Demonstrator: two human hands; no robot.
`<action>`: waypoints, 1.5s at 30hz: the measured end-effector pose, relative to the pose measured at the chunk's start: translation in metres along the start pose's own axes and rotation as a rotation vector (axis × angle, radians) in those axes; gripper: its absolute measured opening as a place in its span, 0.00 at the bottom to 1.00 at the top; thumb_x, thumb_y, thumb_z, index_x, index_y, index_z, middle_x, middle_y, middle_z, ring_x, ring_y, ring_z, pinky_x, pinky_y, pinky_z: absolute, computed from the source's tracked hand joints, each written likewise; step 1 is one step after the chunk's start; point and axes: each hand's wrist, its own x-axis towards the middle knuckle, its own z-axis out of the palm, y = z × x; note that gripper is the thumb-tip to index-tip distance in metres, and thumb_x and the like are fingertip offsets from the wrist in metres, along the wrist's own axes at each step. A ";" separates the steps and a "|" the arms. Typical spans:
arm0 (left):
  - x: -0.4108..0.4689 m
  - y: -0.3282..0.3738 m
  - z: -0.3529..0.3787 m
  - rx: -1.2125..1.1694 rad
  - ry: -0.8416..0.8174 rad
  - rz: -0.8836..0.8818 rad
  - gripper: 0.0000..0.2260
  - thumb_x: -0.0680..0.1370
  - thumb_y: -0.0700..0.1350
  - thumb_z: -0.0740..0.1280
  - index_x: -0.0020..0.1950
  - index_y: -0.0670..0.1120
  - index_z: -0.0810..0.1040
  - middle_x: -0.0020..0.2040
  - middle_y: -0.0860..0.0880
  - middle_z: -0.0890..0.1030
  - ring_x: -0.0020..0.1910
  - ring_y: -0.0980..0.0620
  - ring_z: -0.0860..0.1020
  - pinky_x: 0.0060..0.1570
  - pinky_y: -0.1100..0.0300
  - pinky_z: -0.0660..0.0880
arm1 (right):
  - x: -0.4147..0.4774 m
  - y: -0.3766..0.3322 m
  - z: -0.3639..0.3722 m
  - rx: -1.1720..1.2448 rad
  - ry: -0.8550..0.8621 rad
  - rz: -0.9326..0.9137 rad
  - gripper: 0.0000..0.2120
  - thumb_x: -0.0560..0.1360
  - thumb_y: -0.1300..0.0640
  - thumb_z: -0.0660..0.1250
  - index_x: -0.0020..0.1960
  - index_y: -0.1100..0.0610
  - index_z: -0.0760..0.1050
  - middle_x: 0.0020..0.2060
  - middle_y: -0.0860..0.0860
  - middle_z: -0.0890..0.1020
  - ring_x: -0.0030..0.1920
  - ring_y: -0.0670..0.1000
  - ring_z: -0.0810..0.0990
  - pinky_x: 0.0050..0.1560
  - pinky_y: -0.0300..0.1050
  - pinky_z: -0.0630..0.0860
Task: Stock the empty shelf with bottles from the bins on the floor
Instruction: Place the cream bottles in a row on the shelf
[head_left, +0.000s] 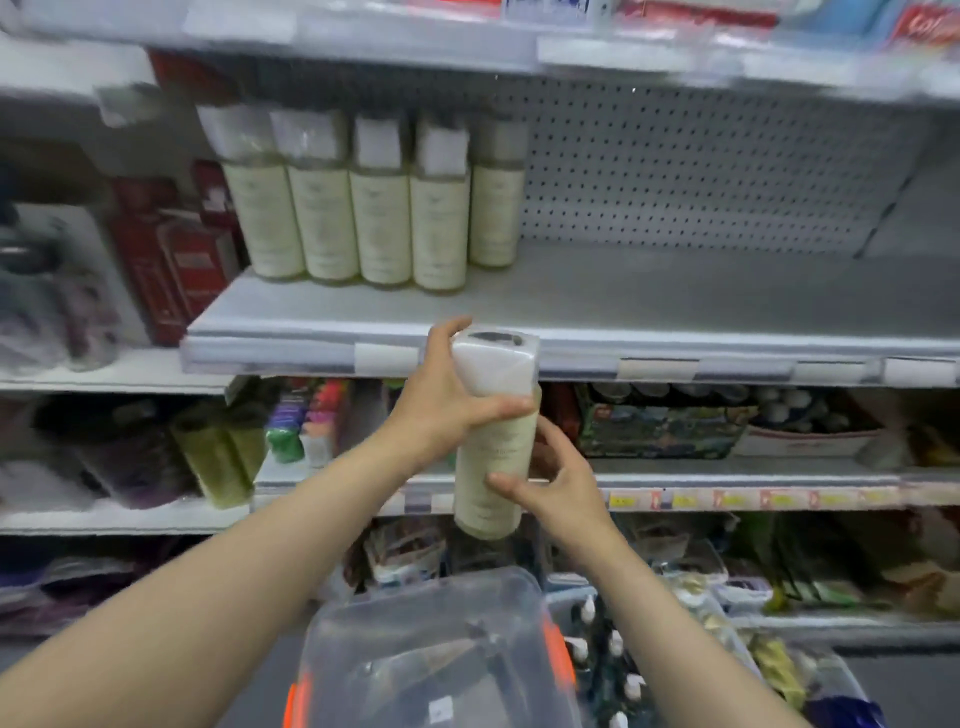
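Note:
I hold one cream bottle with a white cap (493, 447) upright in front of the grey shelf (675, 306), just below its front edge. My left hand (447, 400) grips the bottle near the cap and shoulder. My right hand (550, 483) holds its lower body from the right, thumb across the front. Several matching cream bottles (374, 218) stand in a row at the shelf's left end. The right part of that shelf is bare in front of a pegboard back.
A clear plastic bin with orange latches (441, 660) sits below my arms, and a second bin with small white-capped bottles (613, 654) is to its right. Red boxes (171, 260) stand left of the shelf. Lower shelves are packed with goods.

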 end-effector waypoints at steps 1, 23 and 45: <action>0.006 0.016 -0.007 0.007 -0.003 0.071 0.49 0.57 0.62 0.81 0.72 0.61 0.59 0.66 0.55 0.71 0.62 0.52 0.73 0.61 0.53 0.74 | 0.008 -0.015 -0.002 -0.007 0.018 -0.032 0.34 0.67 0.60 0.81 0.70 0.48 0.73 0.56 0.47 0.85 0.58 0.45 0.82 0.58 0.47 0.79; 0.207 0.087 -0.044 0.703 0.029 0.457 0.44 0.60 0.58 0.80 0.71 0.57 0.63 0.69 0.48 0.64 0.69 0.45 0.63 0.66 0.50 0.67 | 0.205 -0.085 -0.025 -0.026 0.185 -0.154 0.30 0.69 0.62 0.79 0.67 0.50 0.73 0.54 0.48 0.85 0.55 0.43 0.83 0.49 0.35 0.79; 0.253 0.084 -0.039 1.367 0.302 0.472 0.48 0.66 0.68 0.73 0.74 0.40 0.62 0.72 0.41 0.67 0.72 0.38 0.63 0.72 0.42 0.56 | 0.270 -0.095 -0.008 -0.451 0.257 0.057 0.46 0.71 0.46 0.77 0.80 0.50 0.55 0.72 0.52 0.73 0.70 0.55 0.74 0.65 0.47 0.73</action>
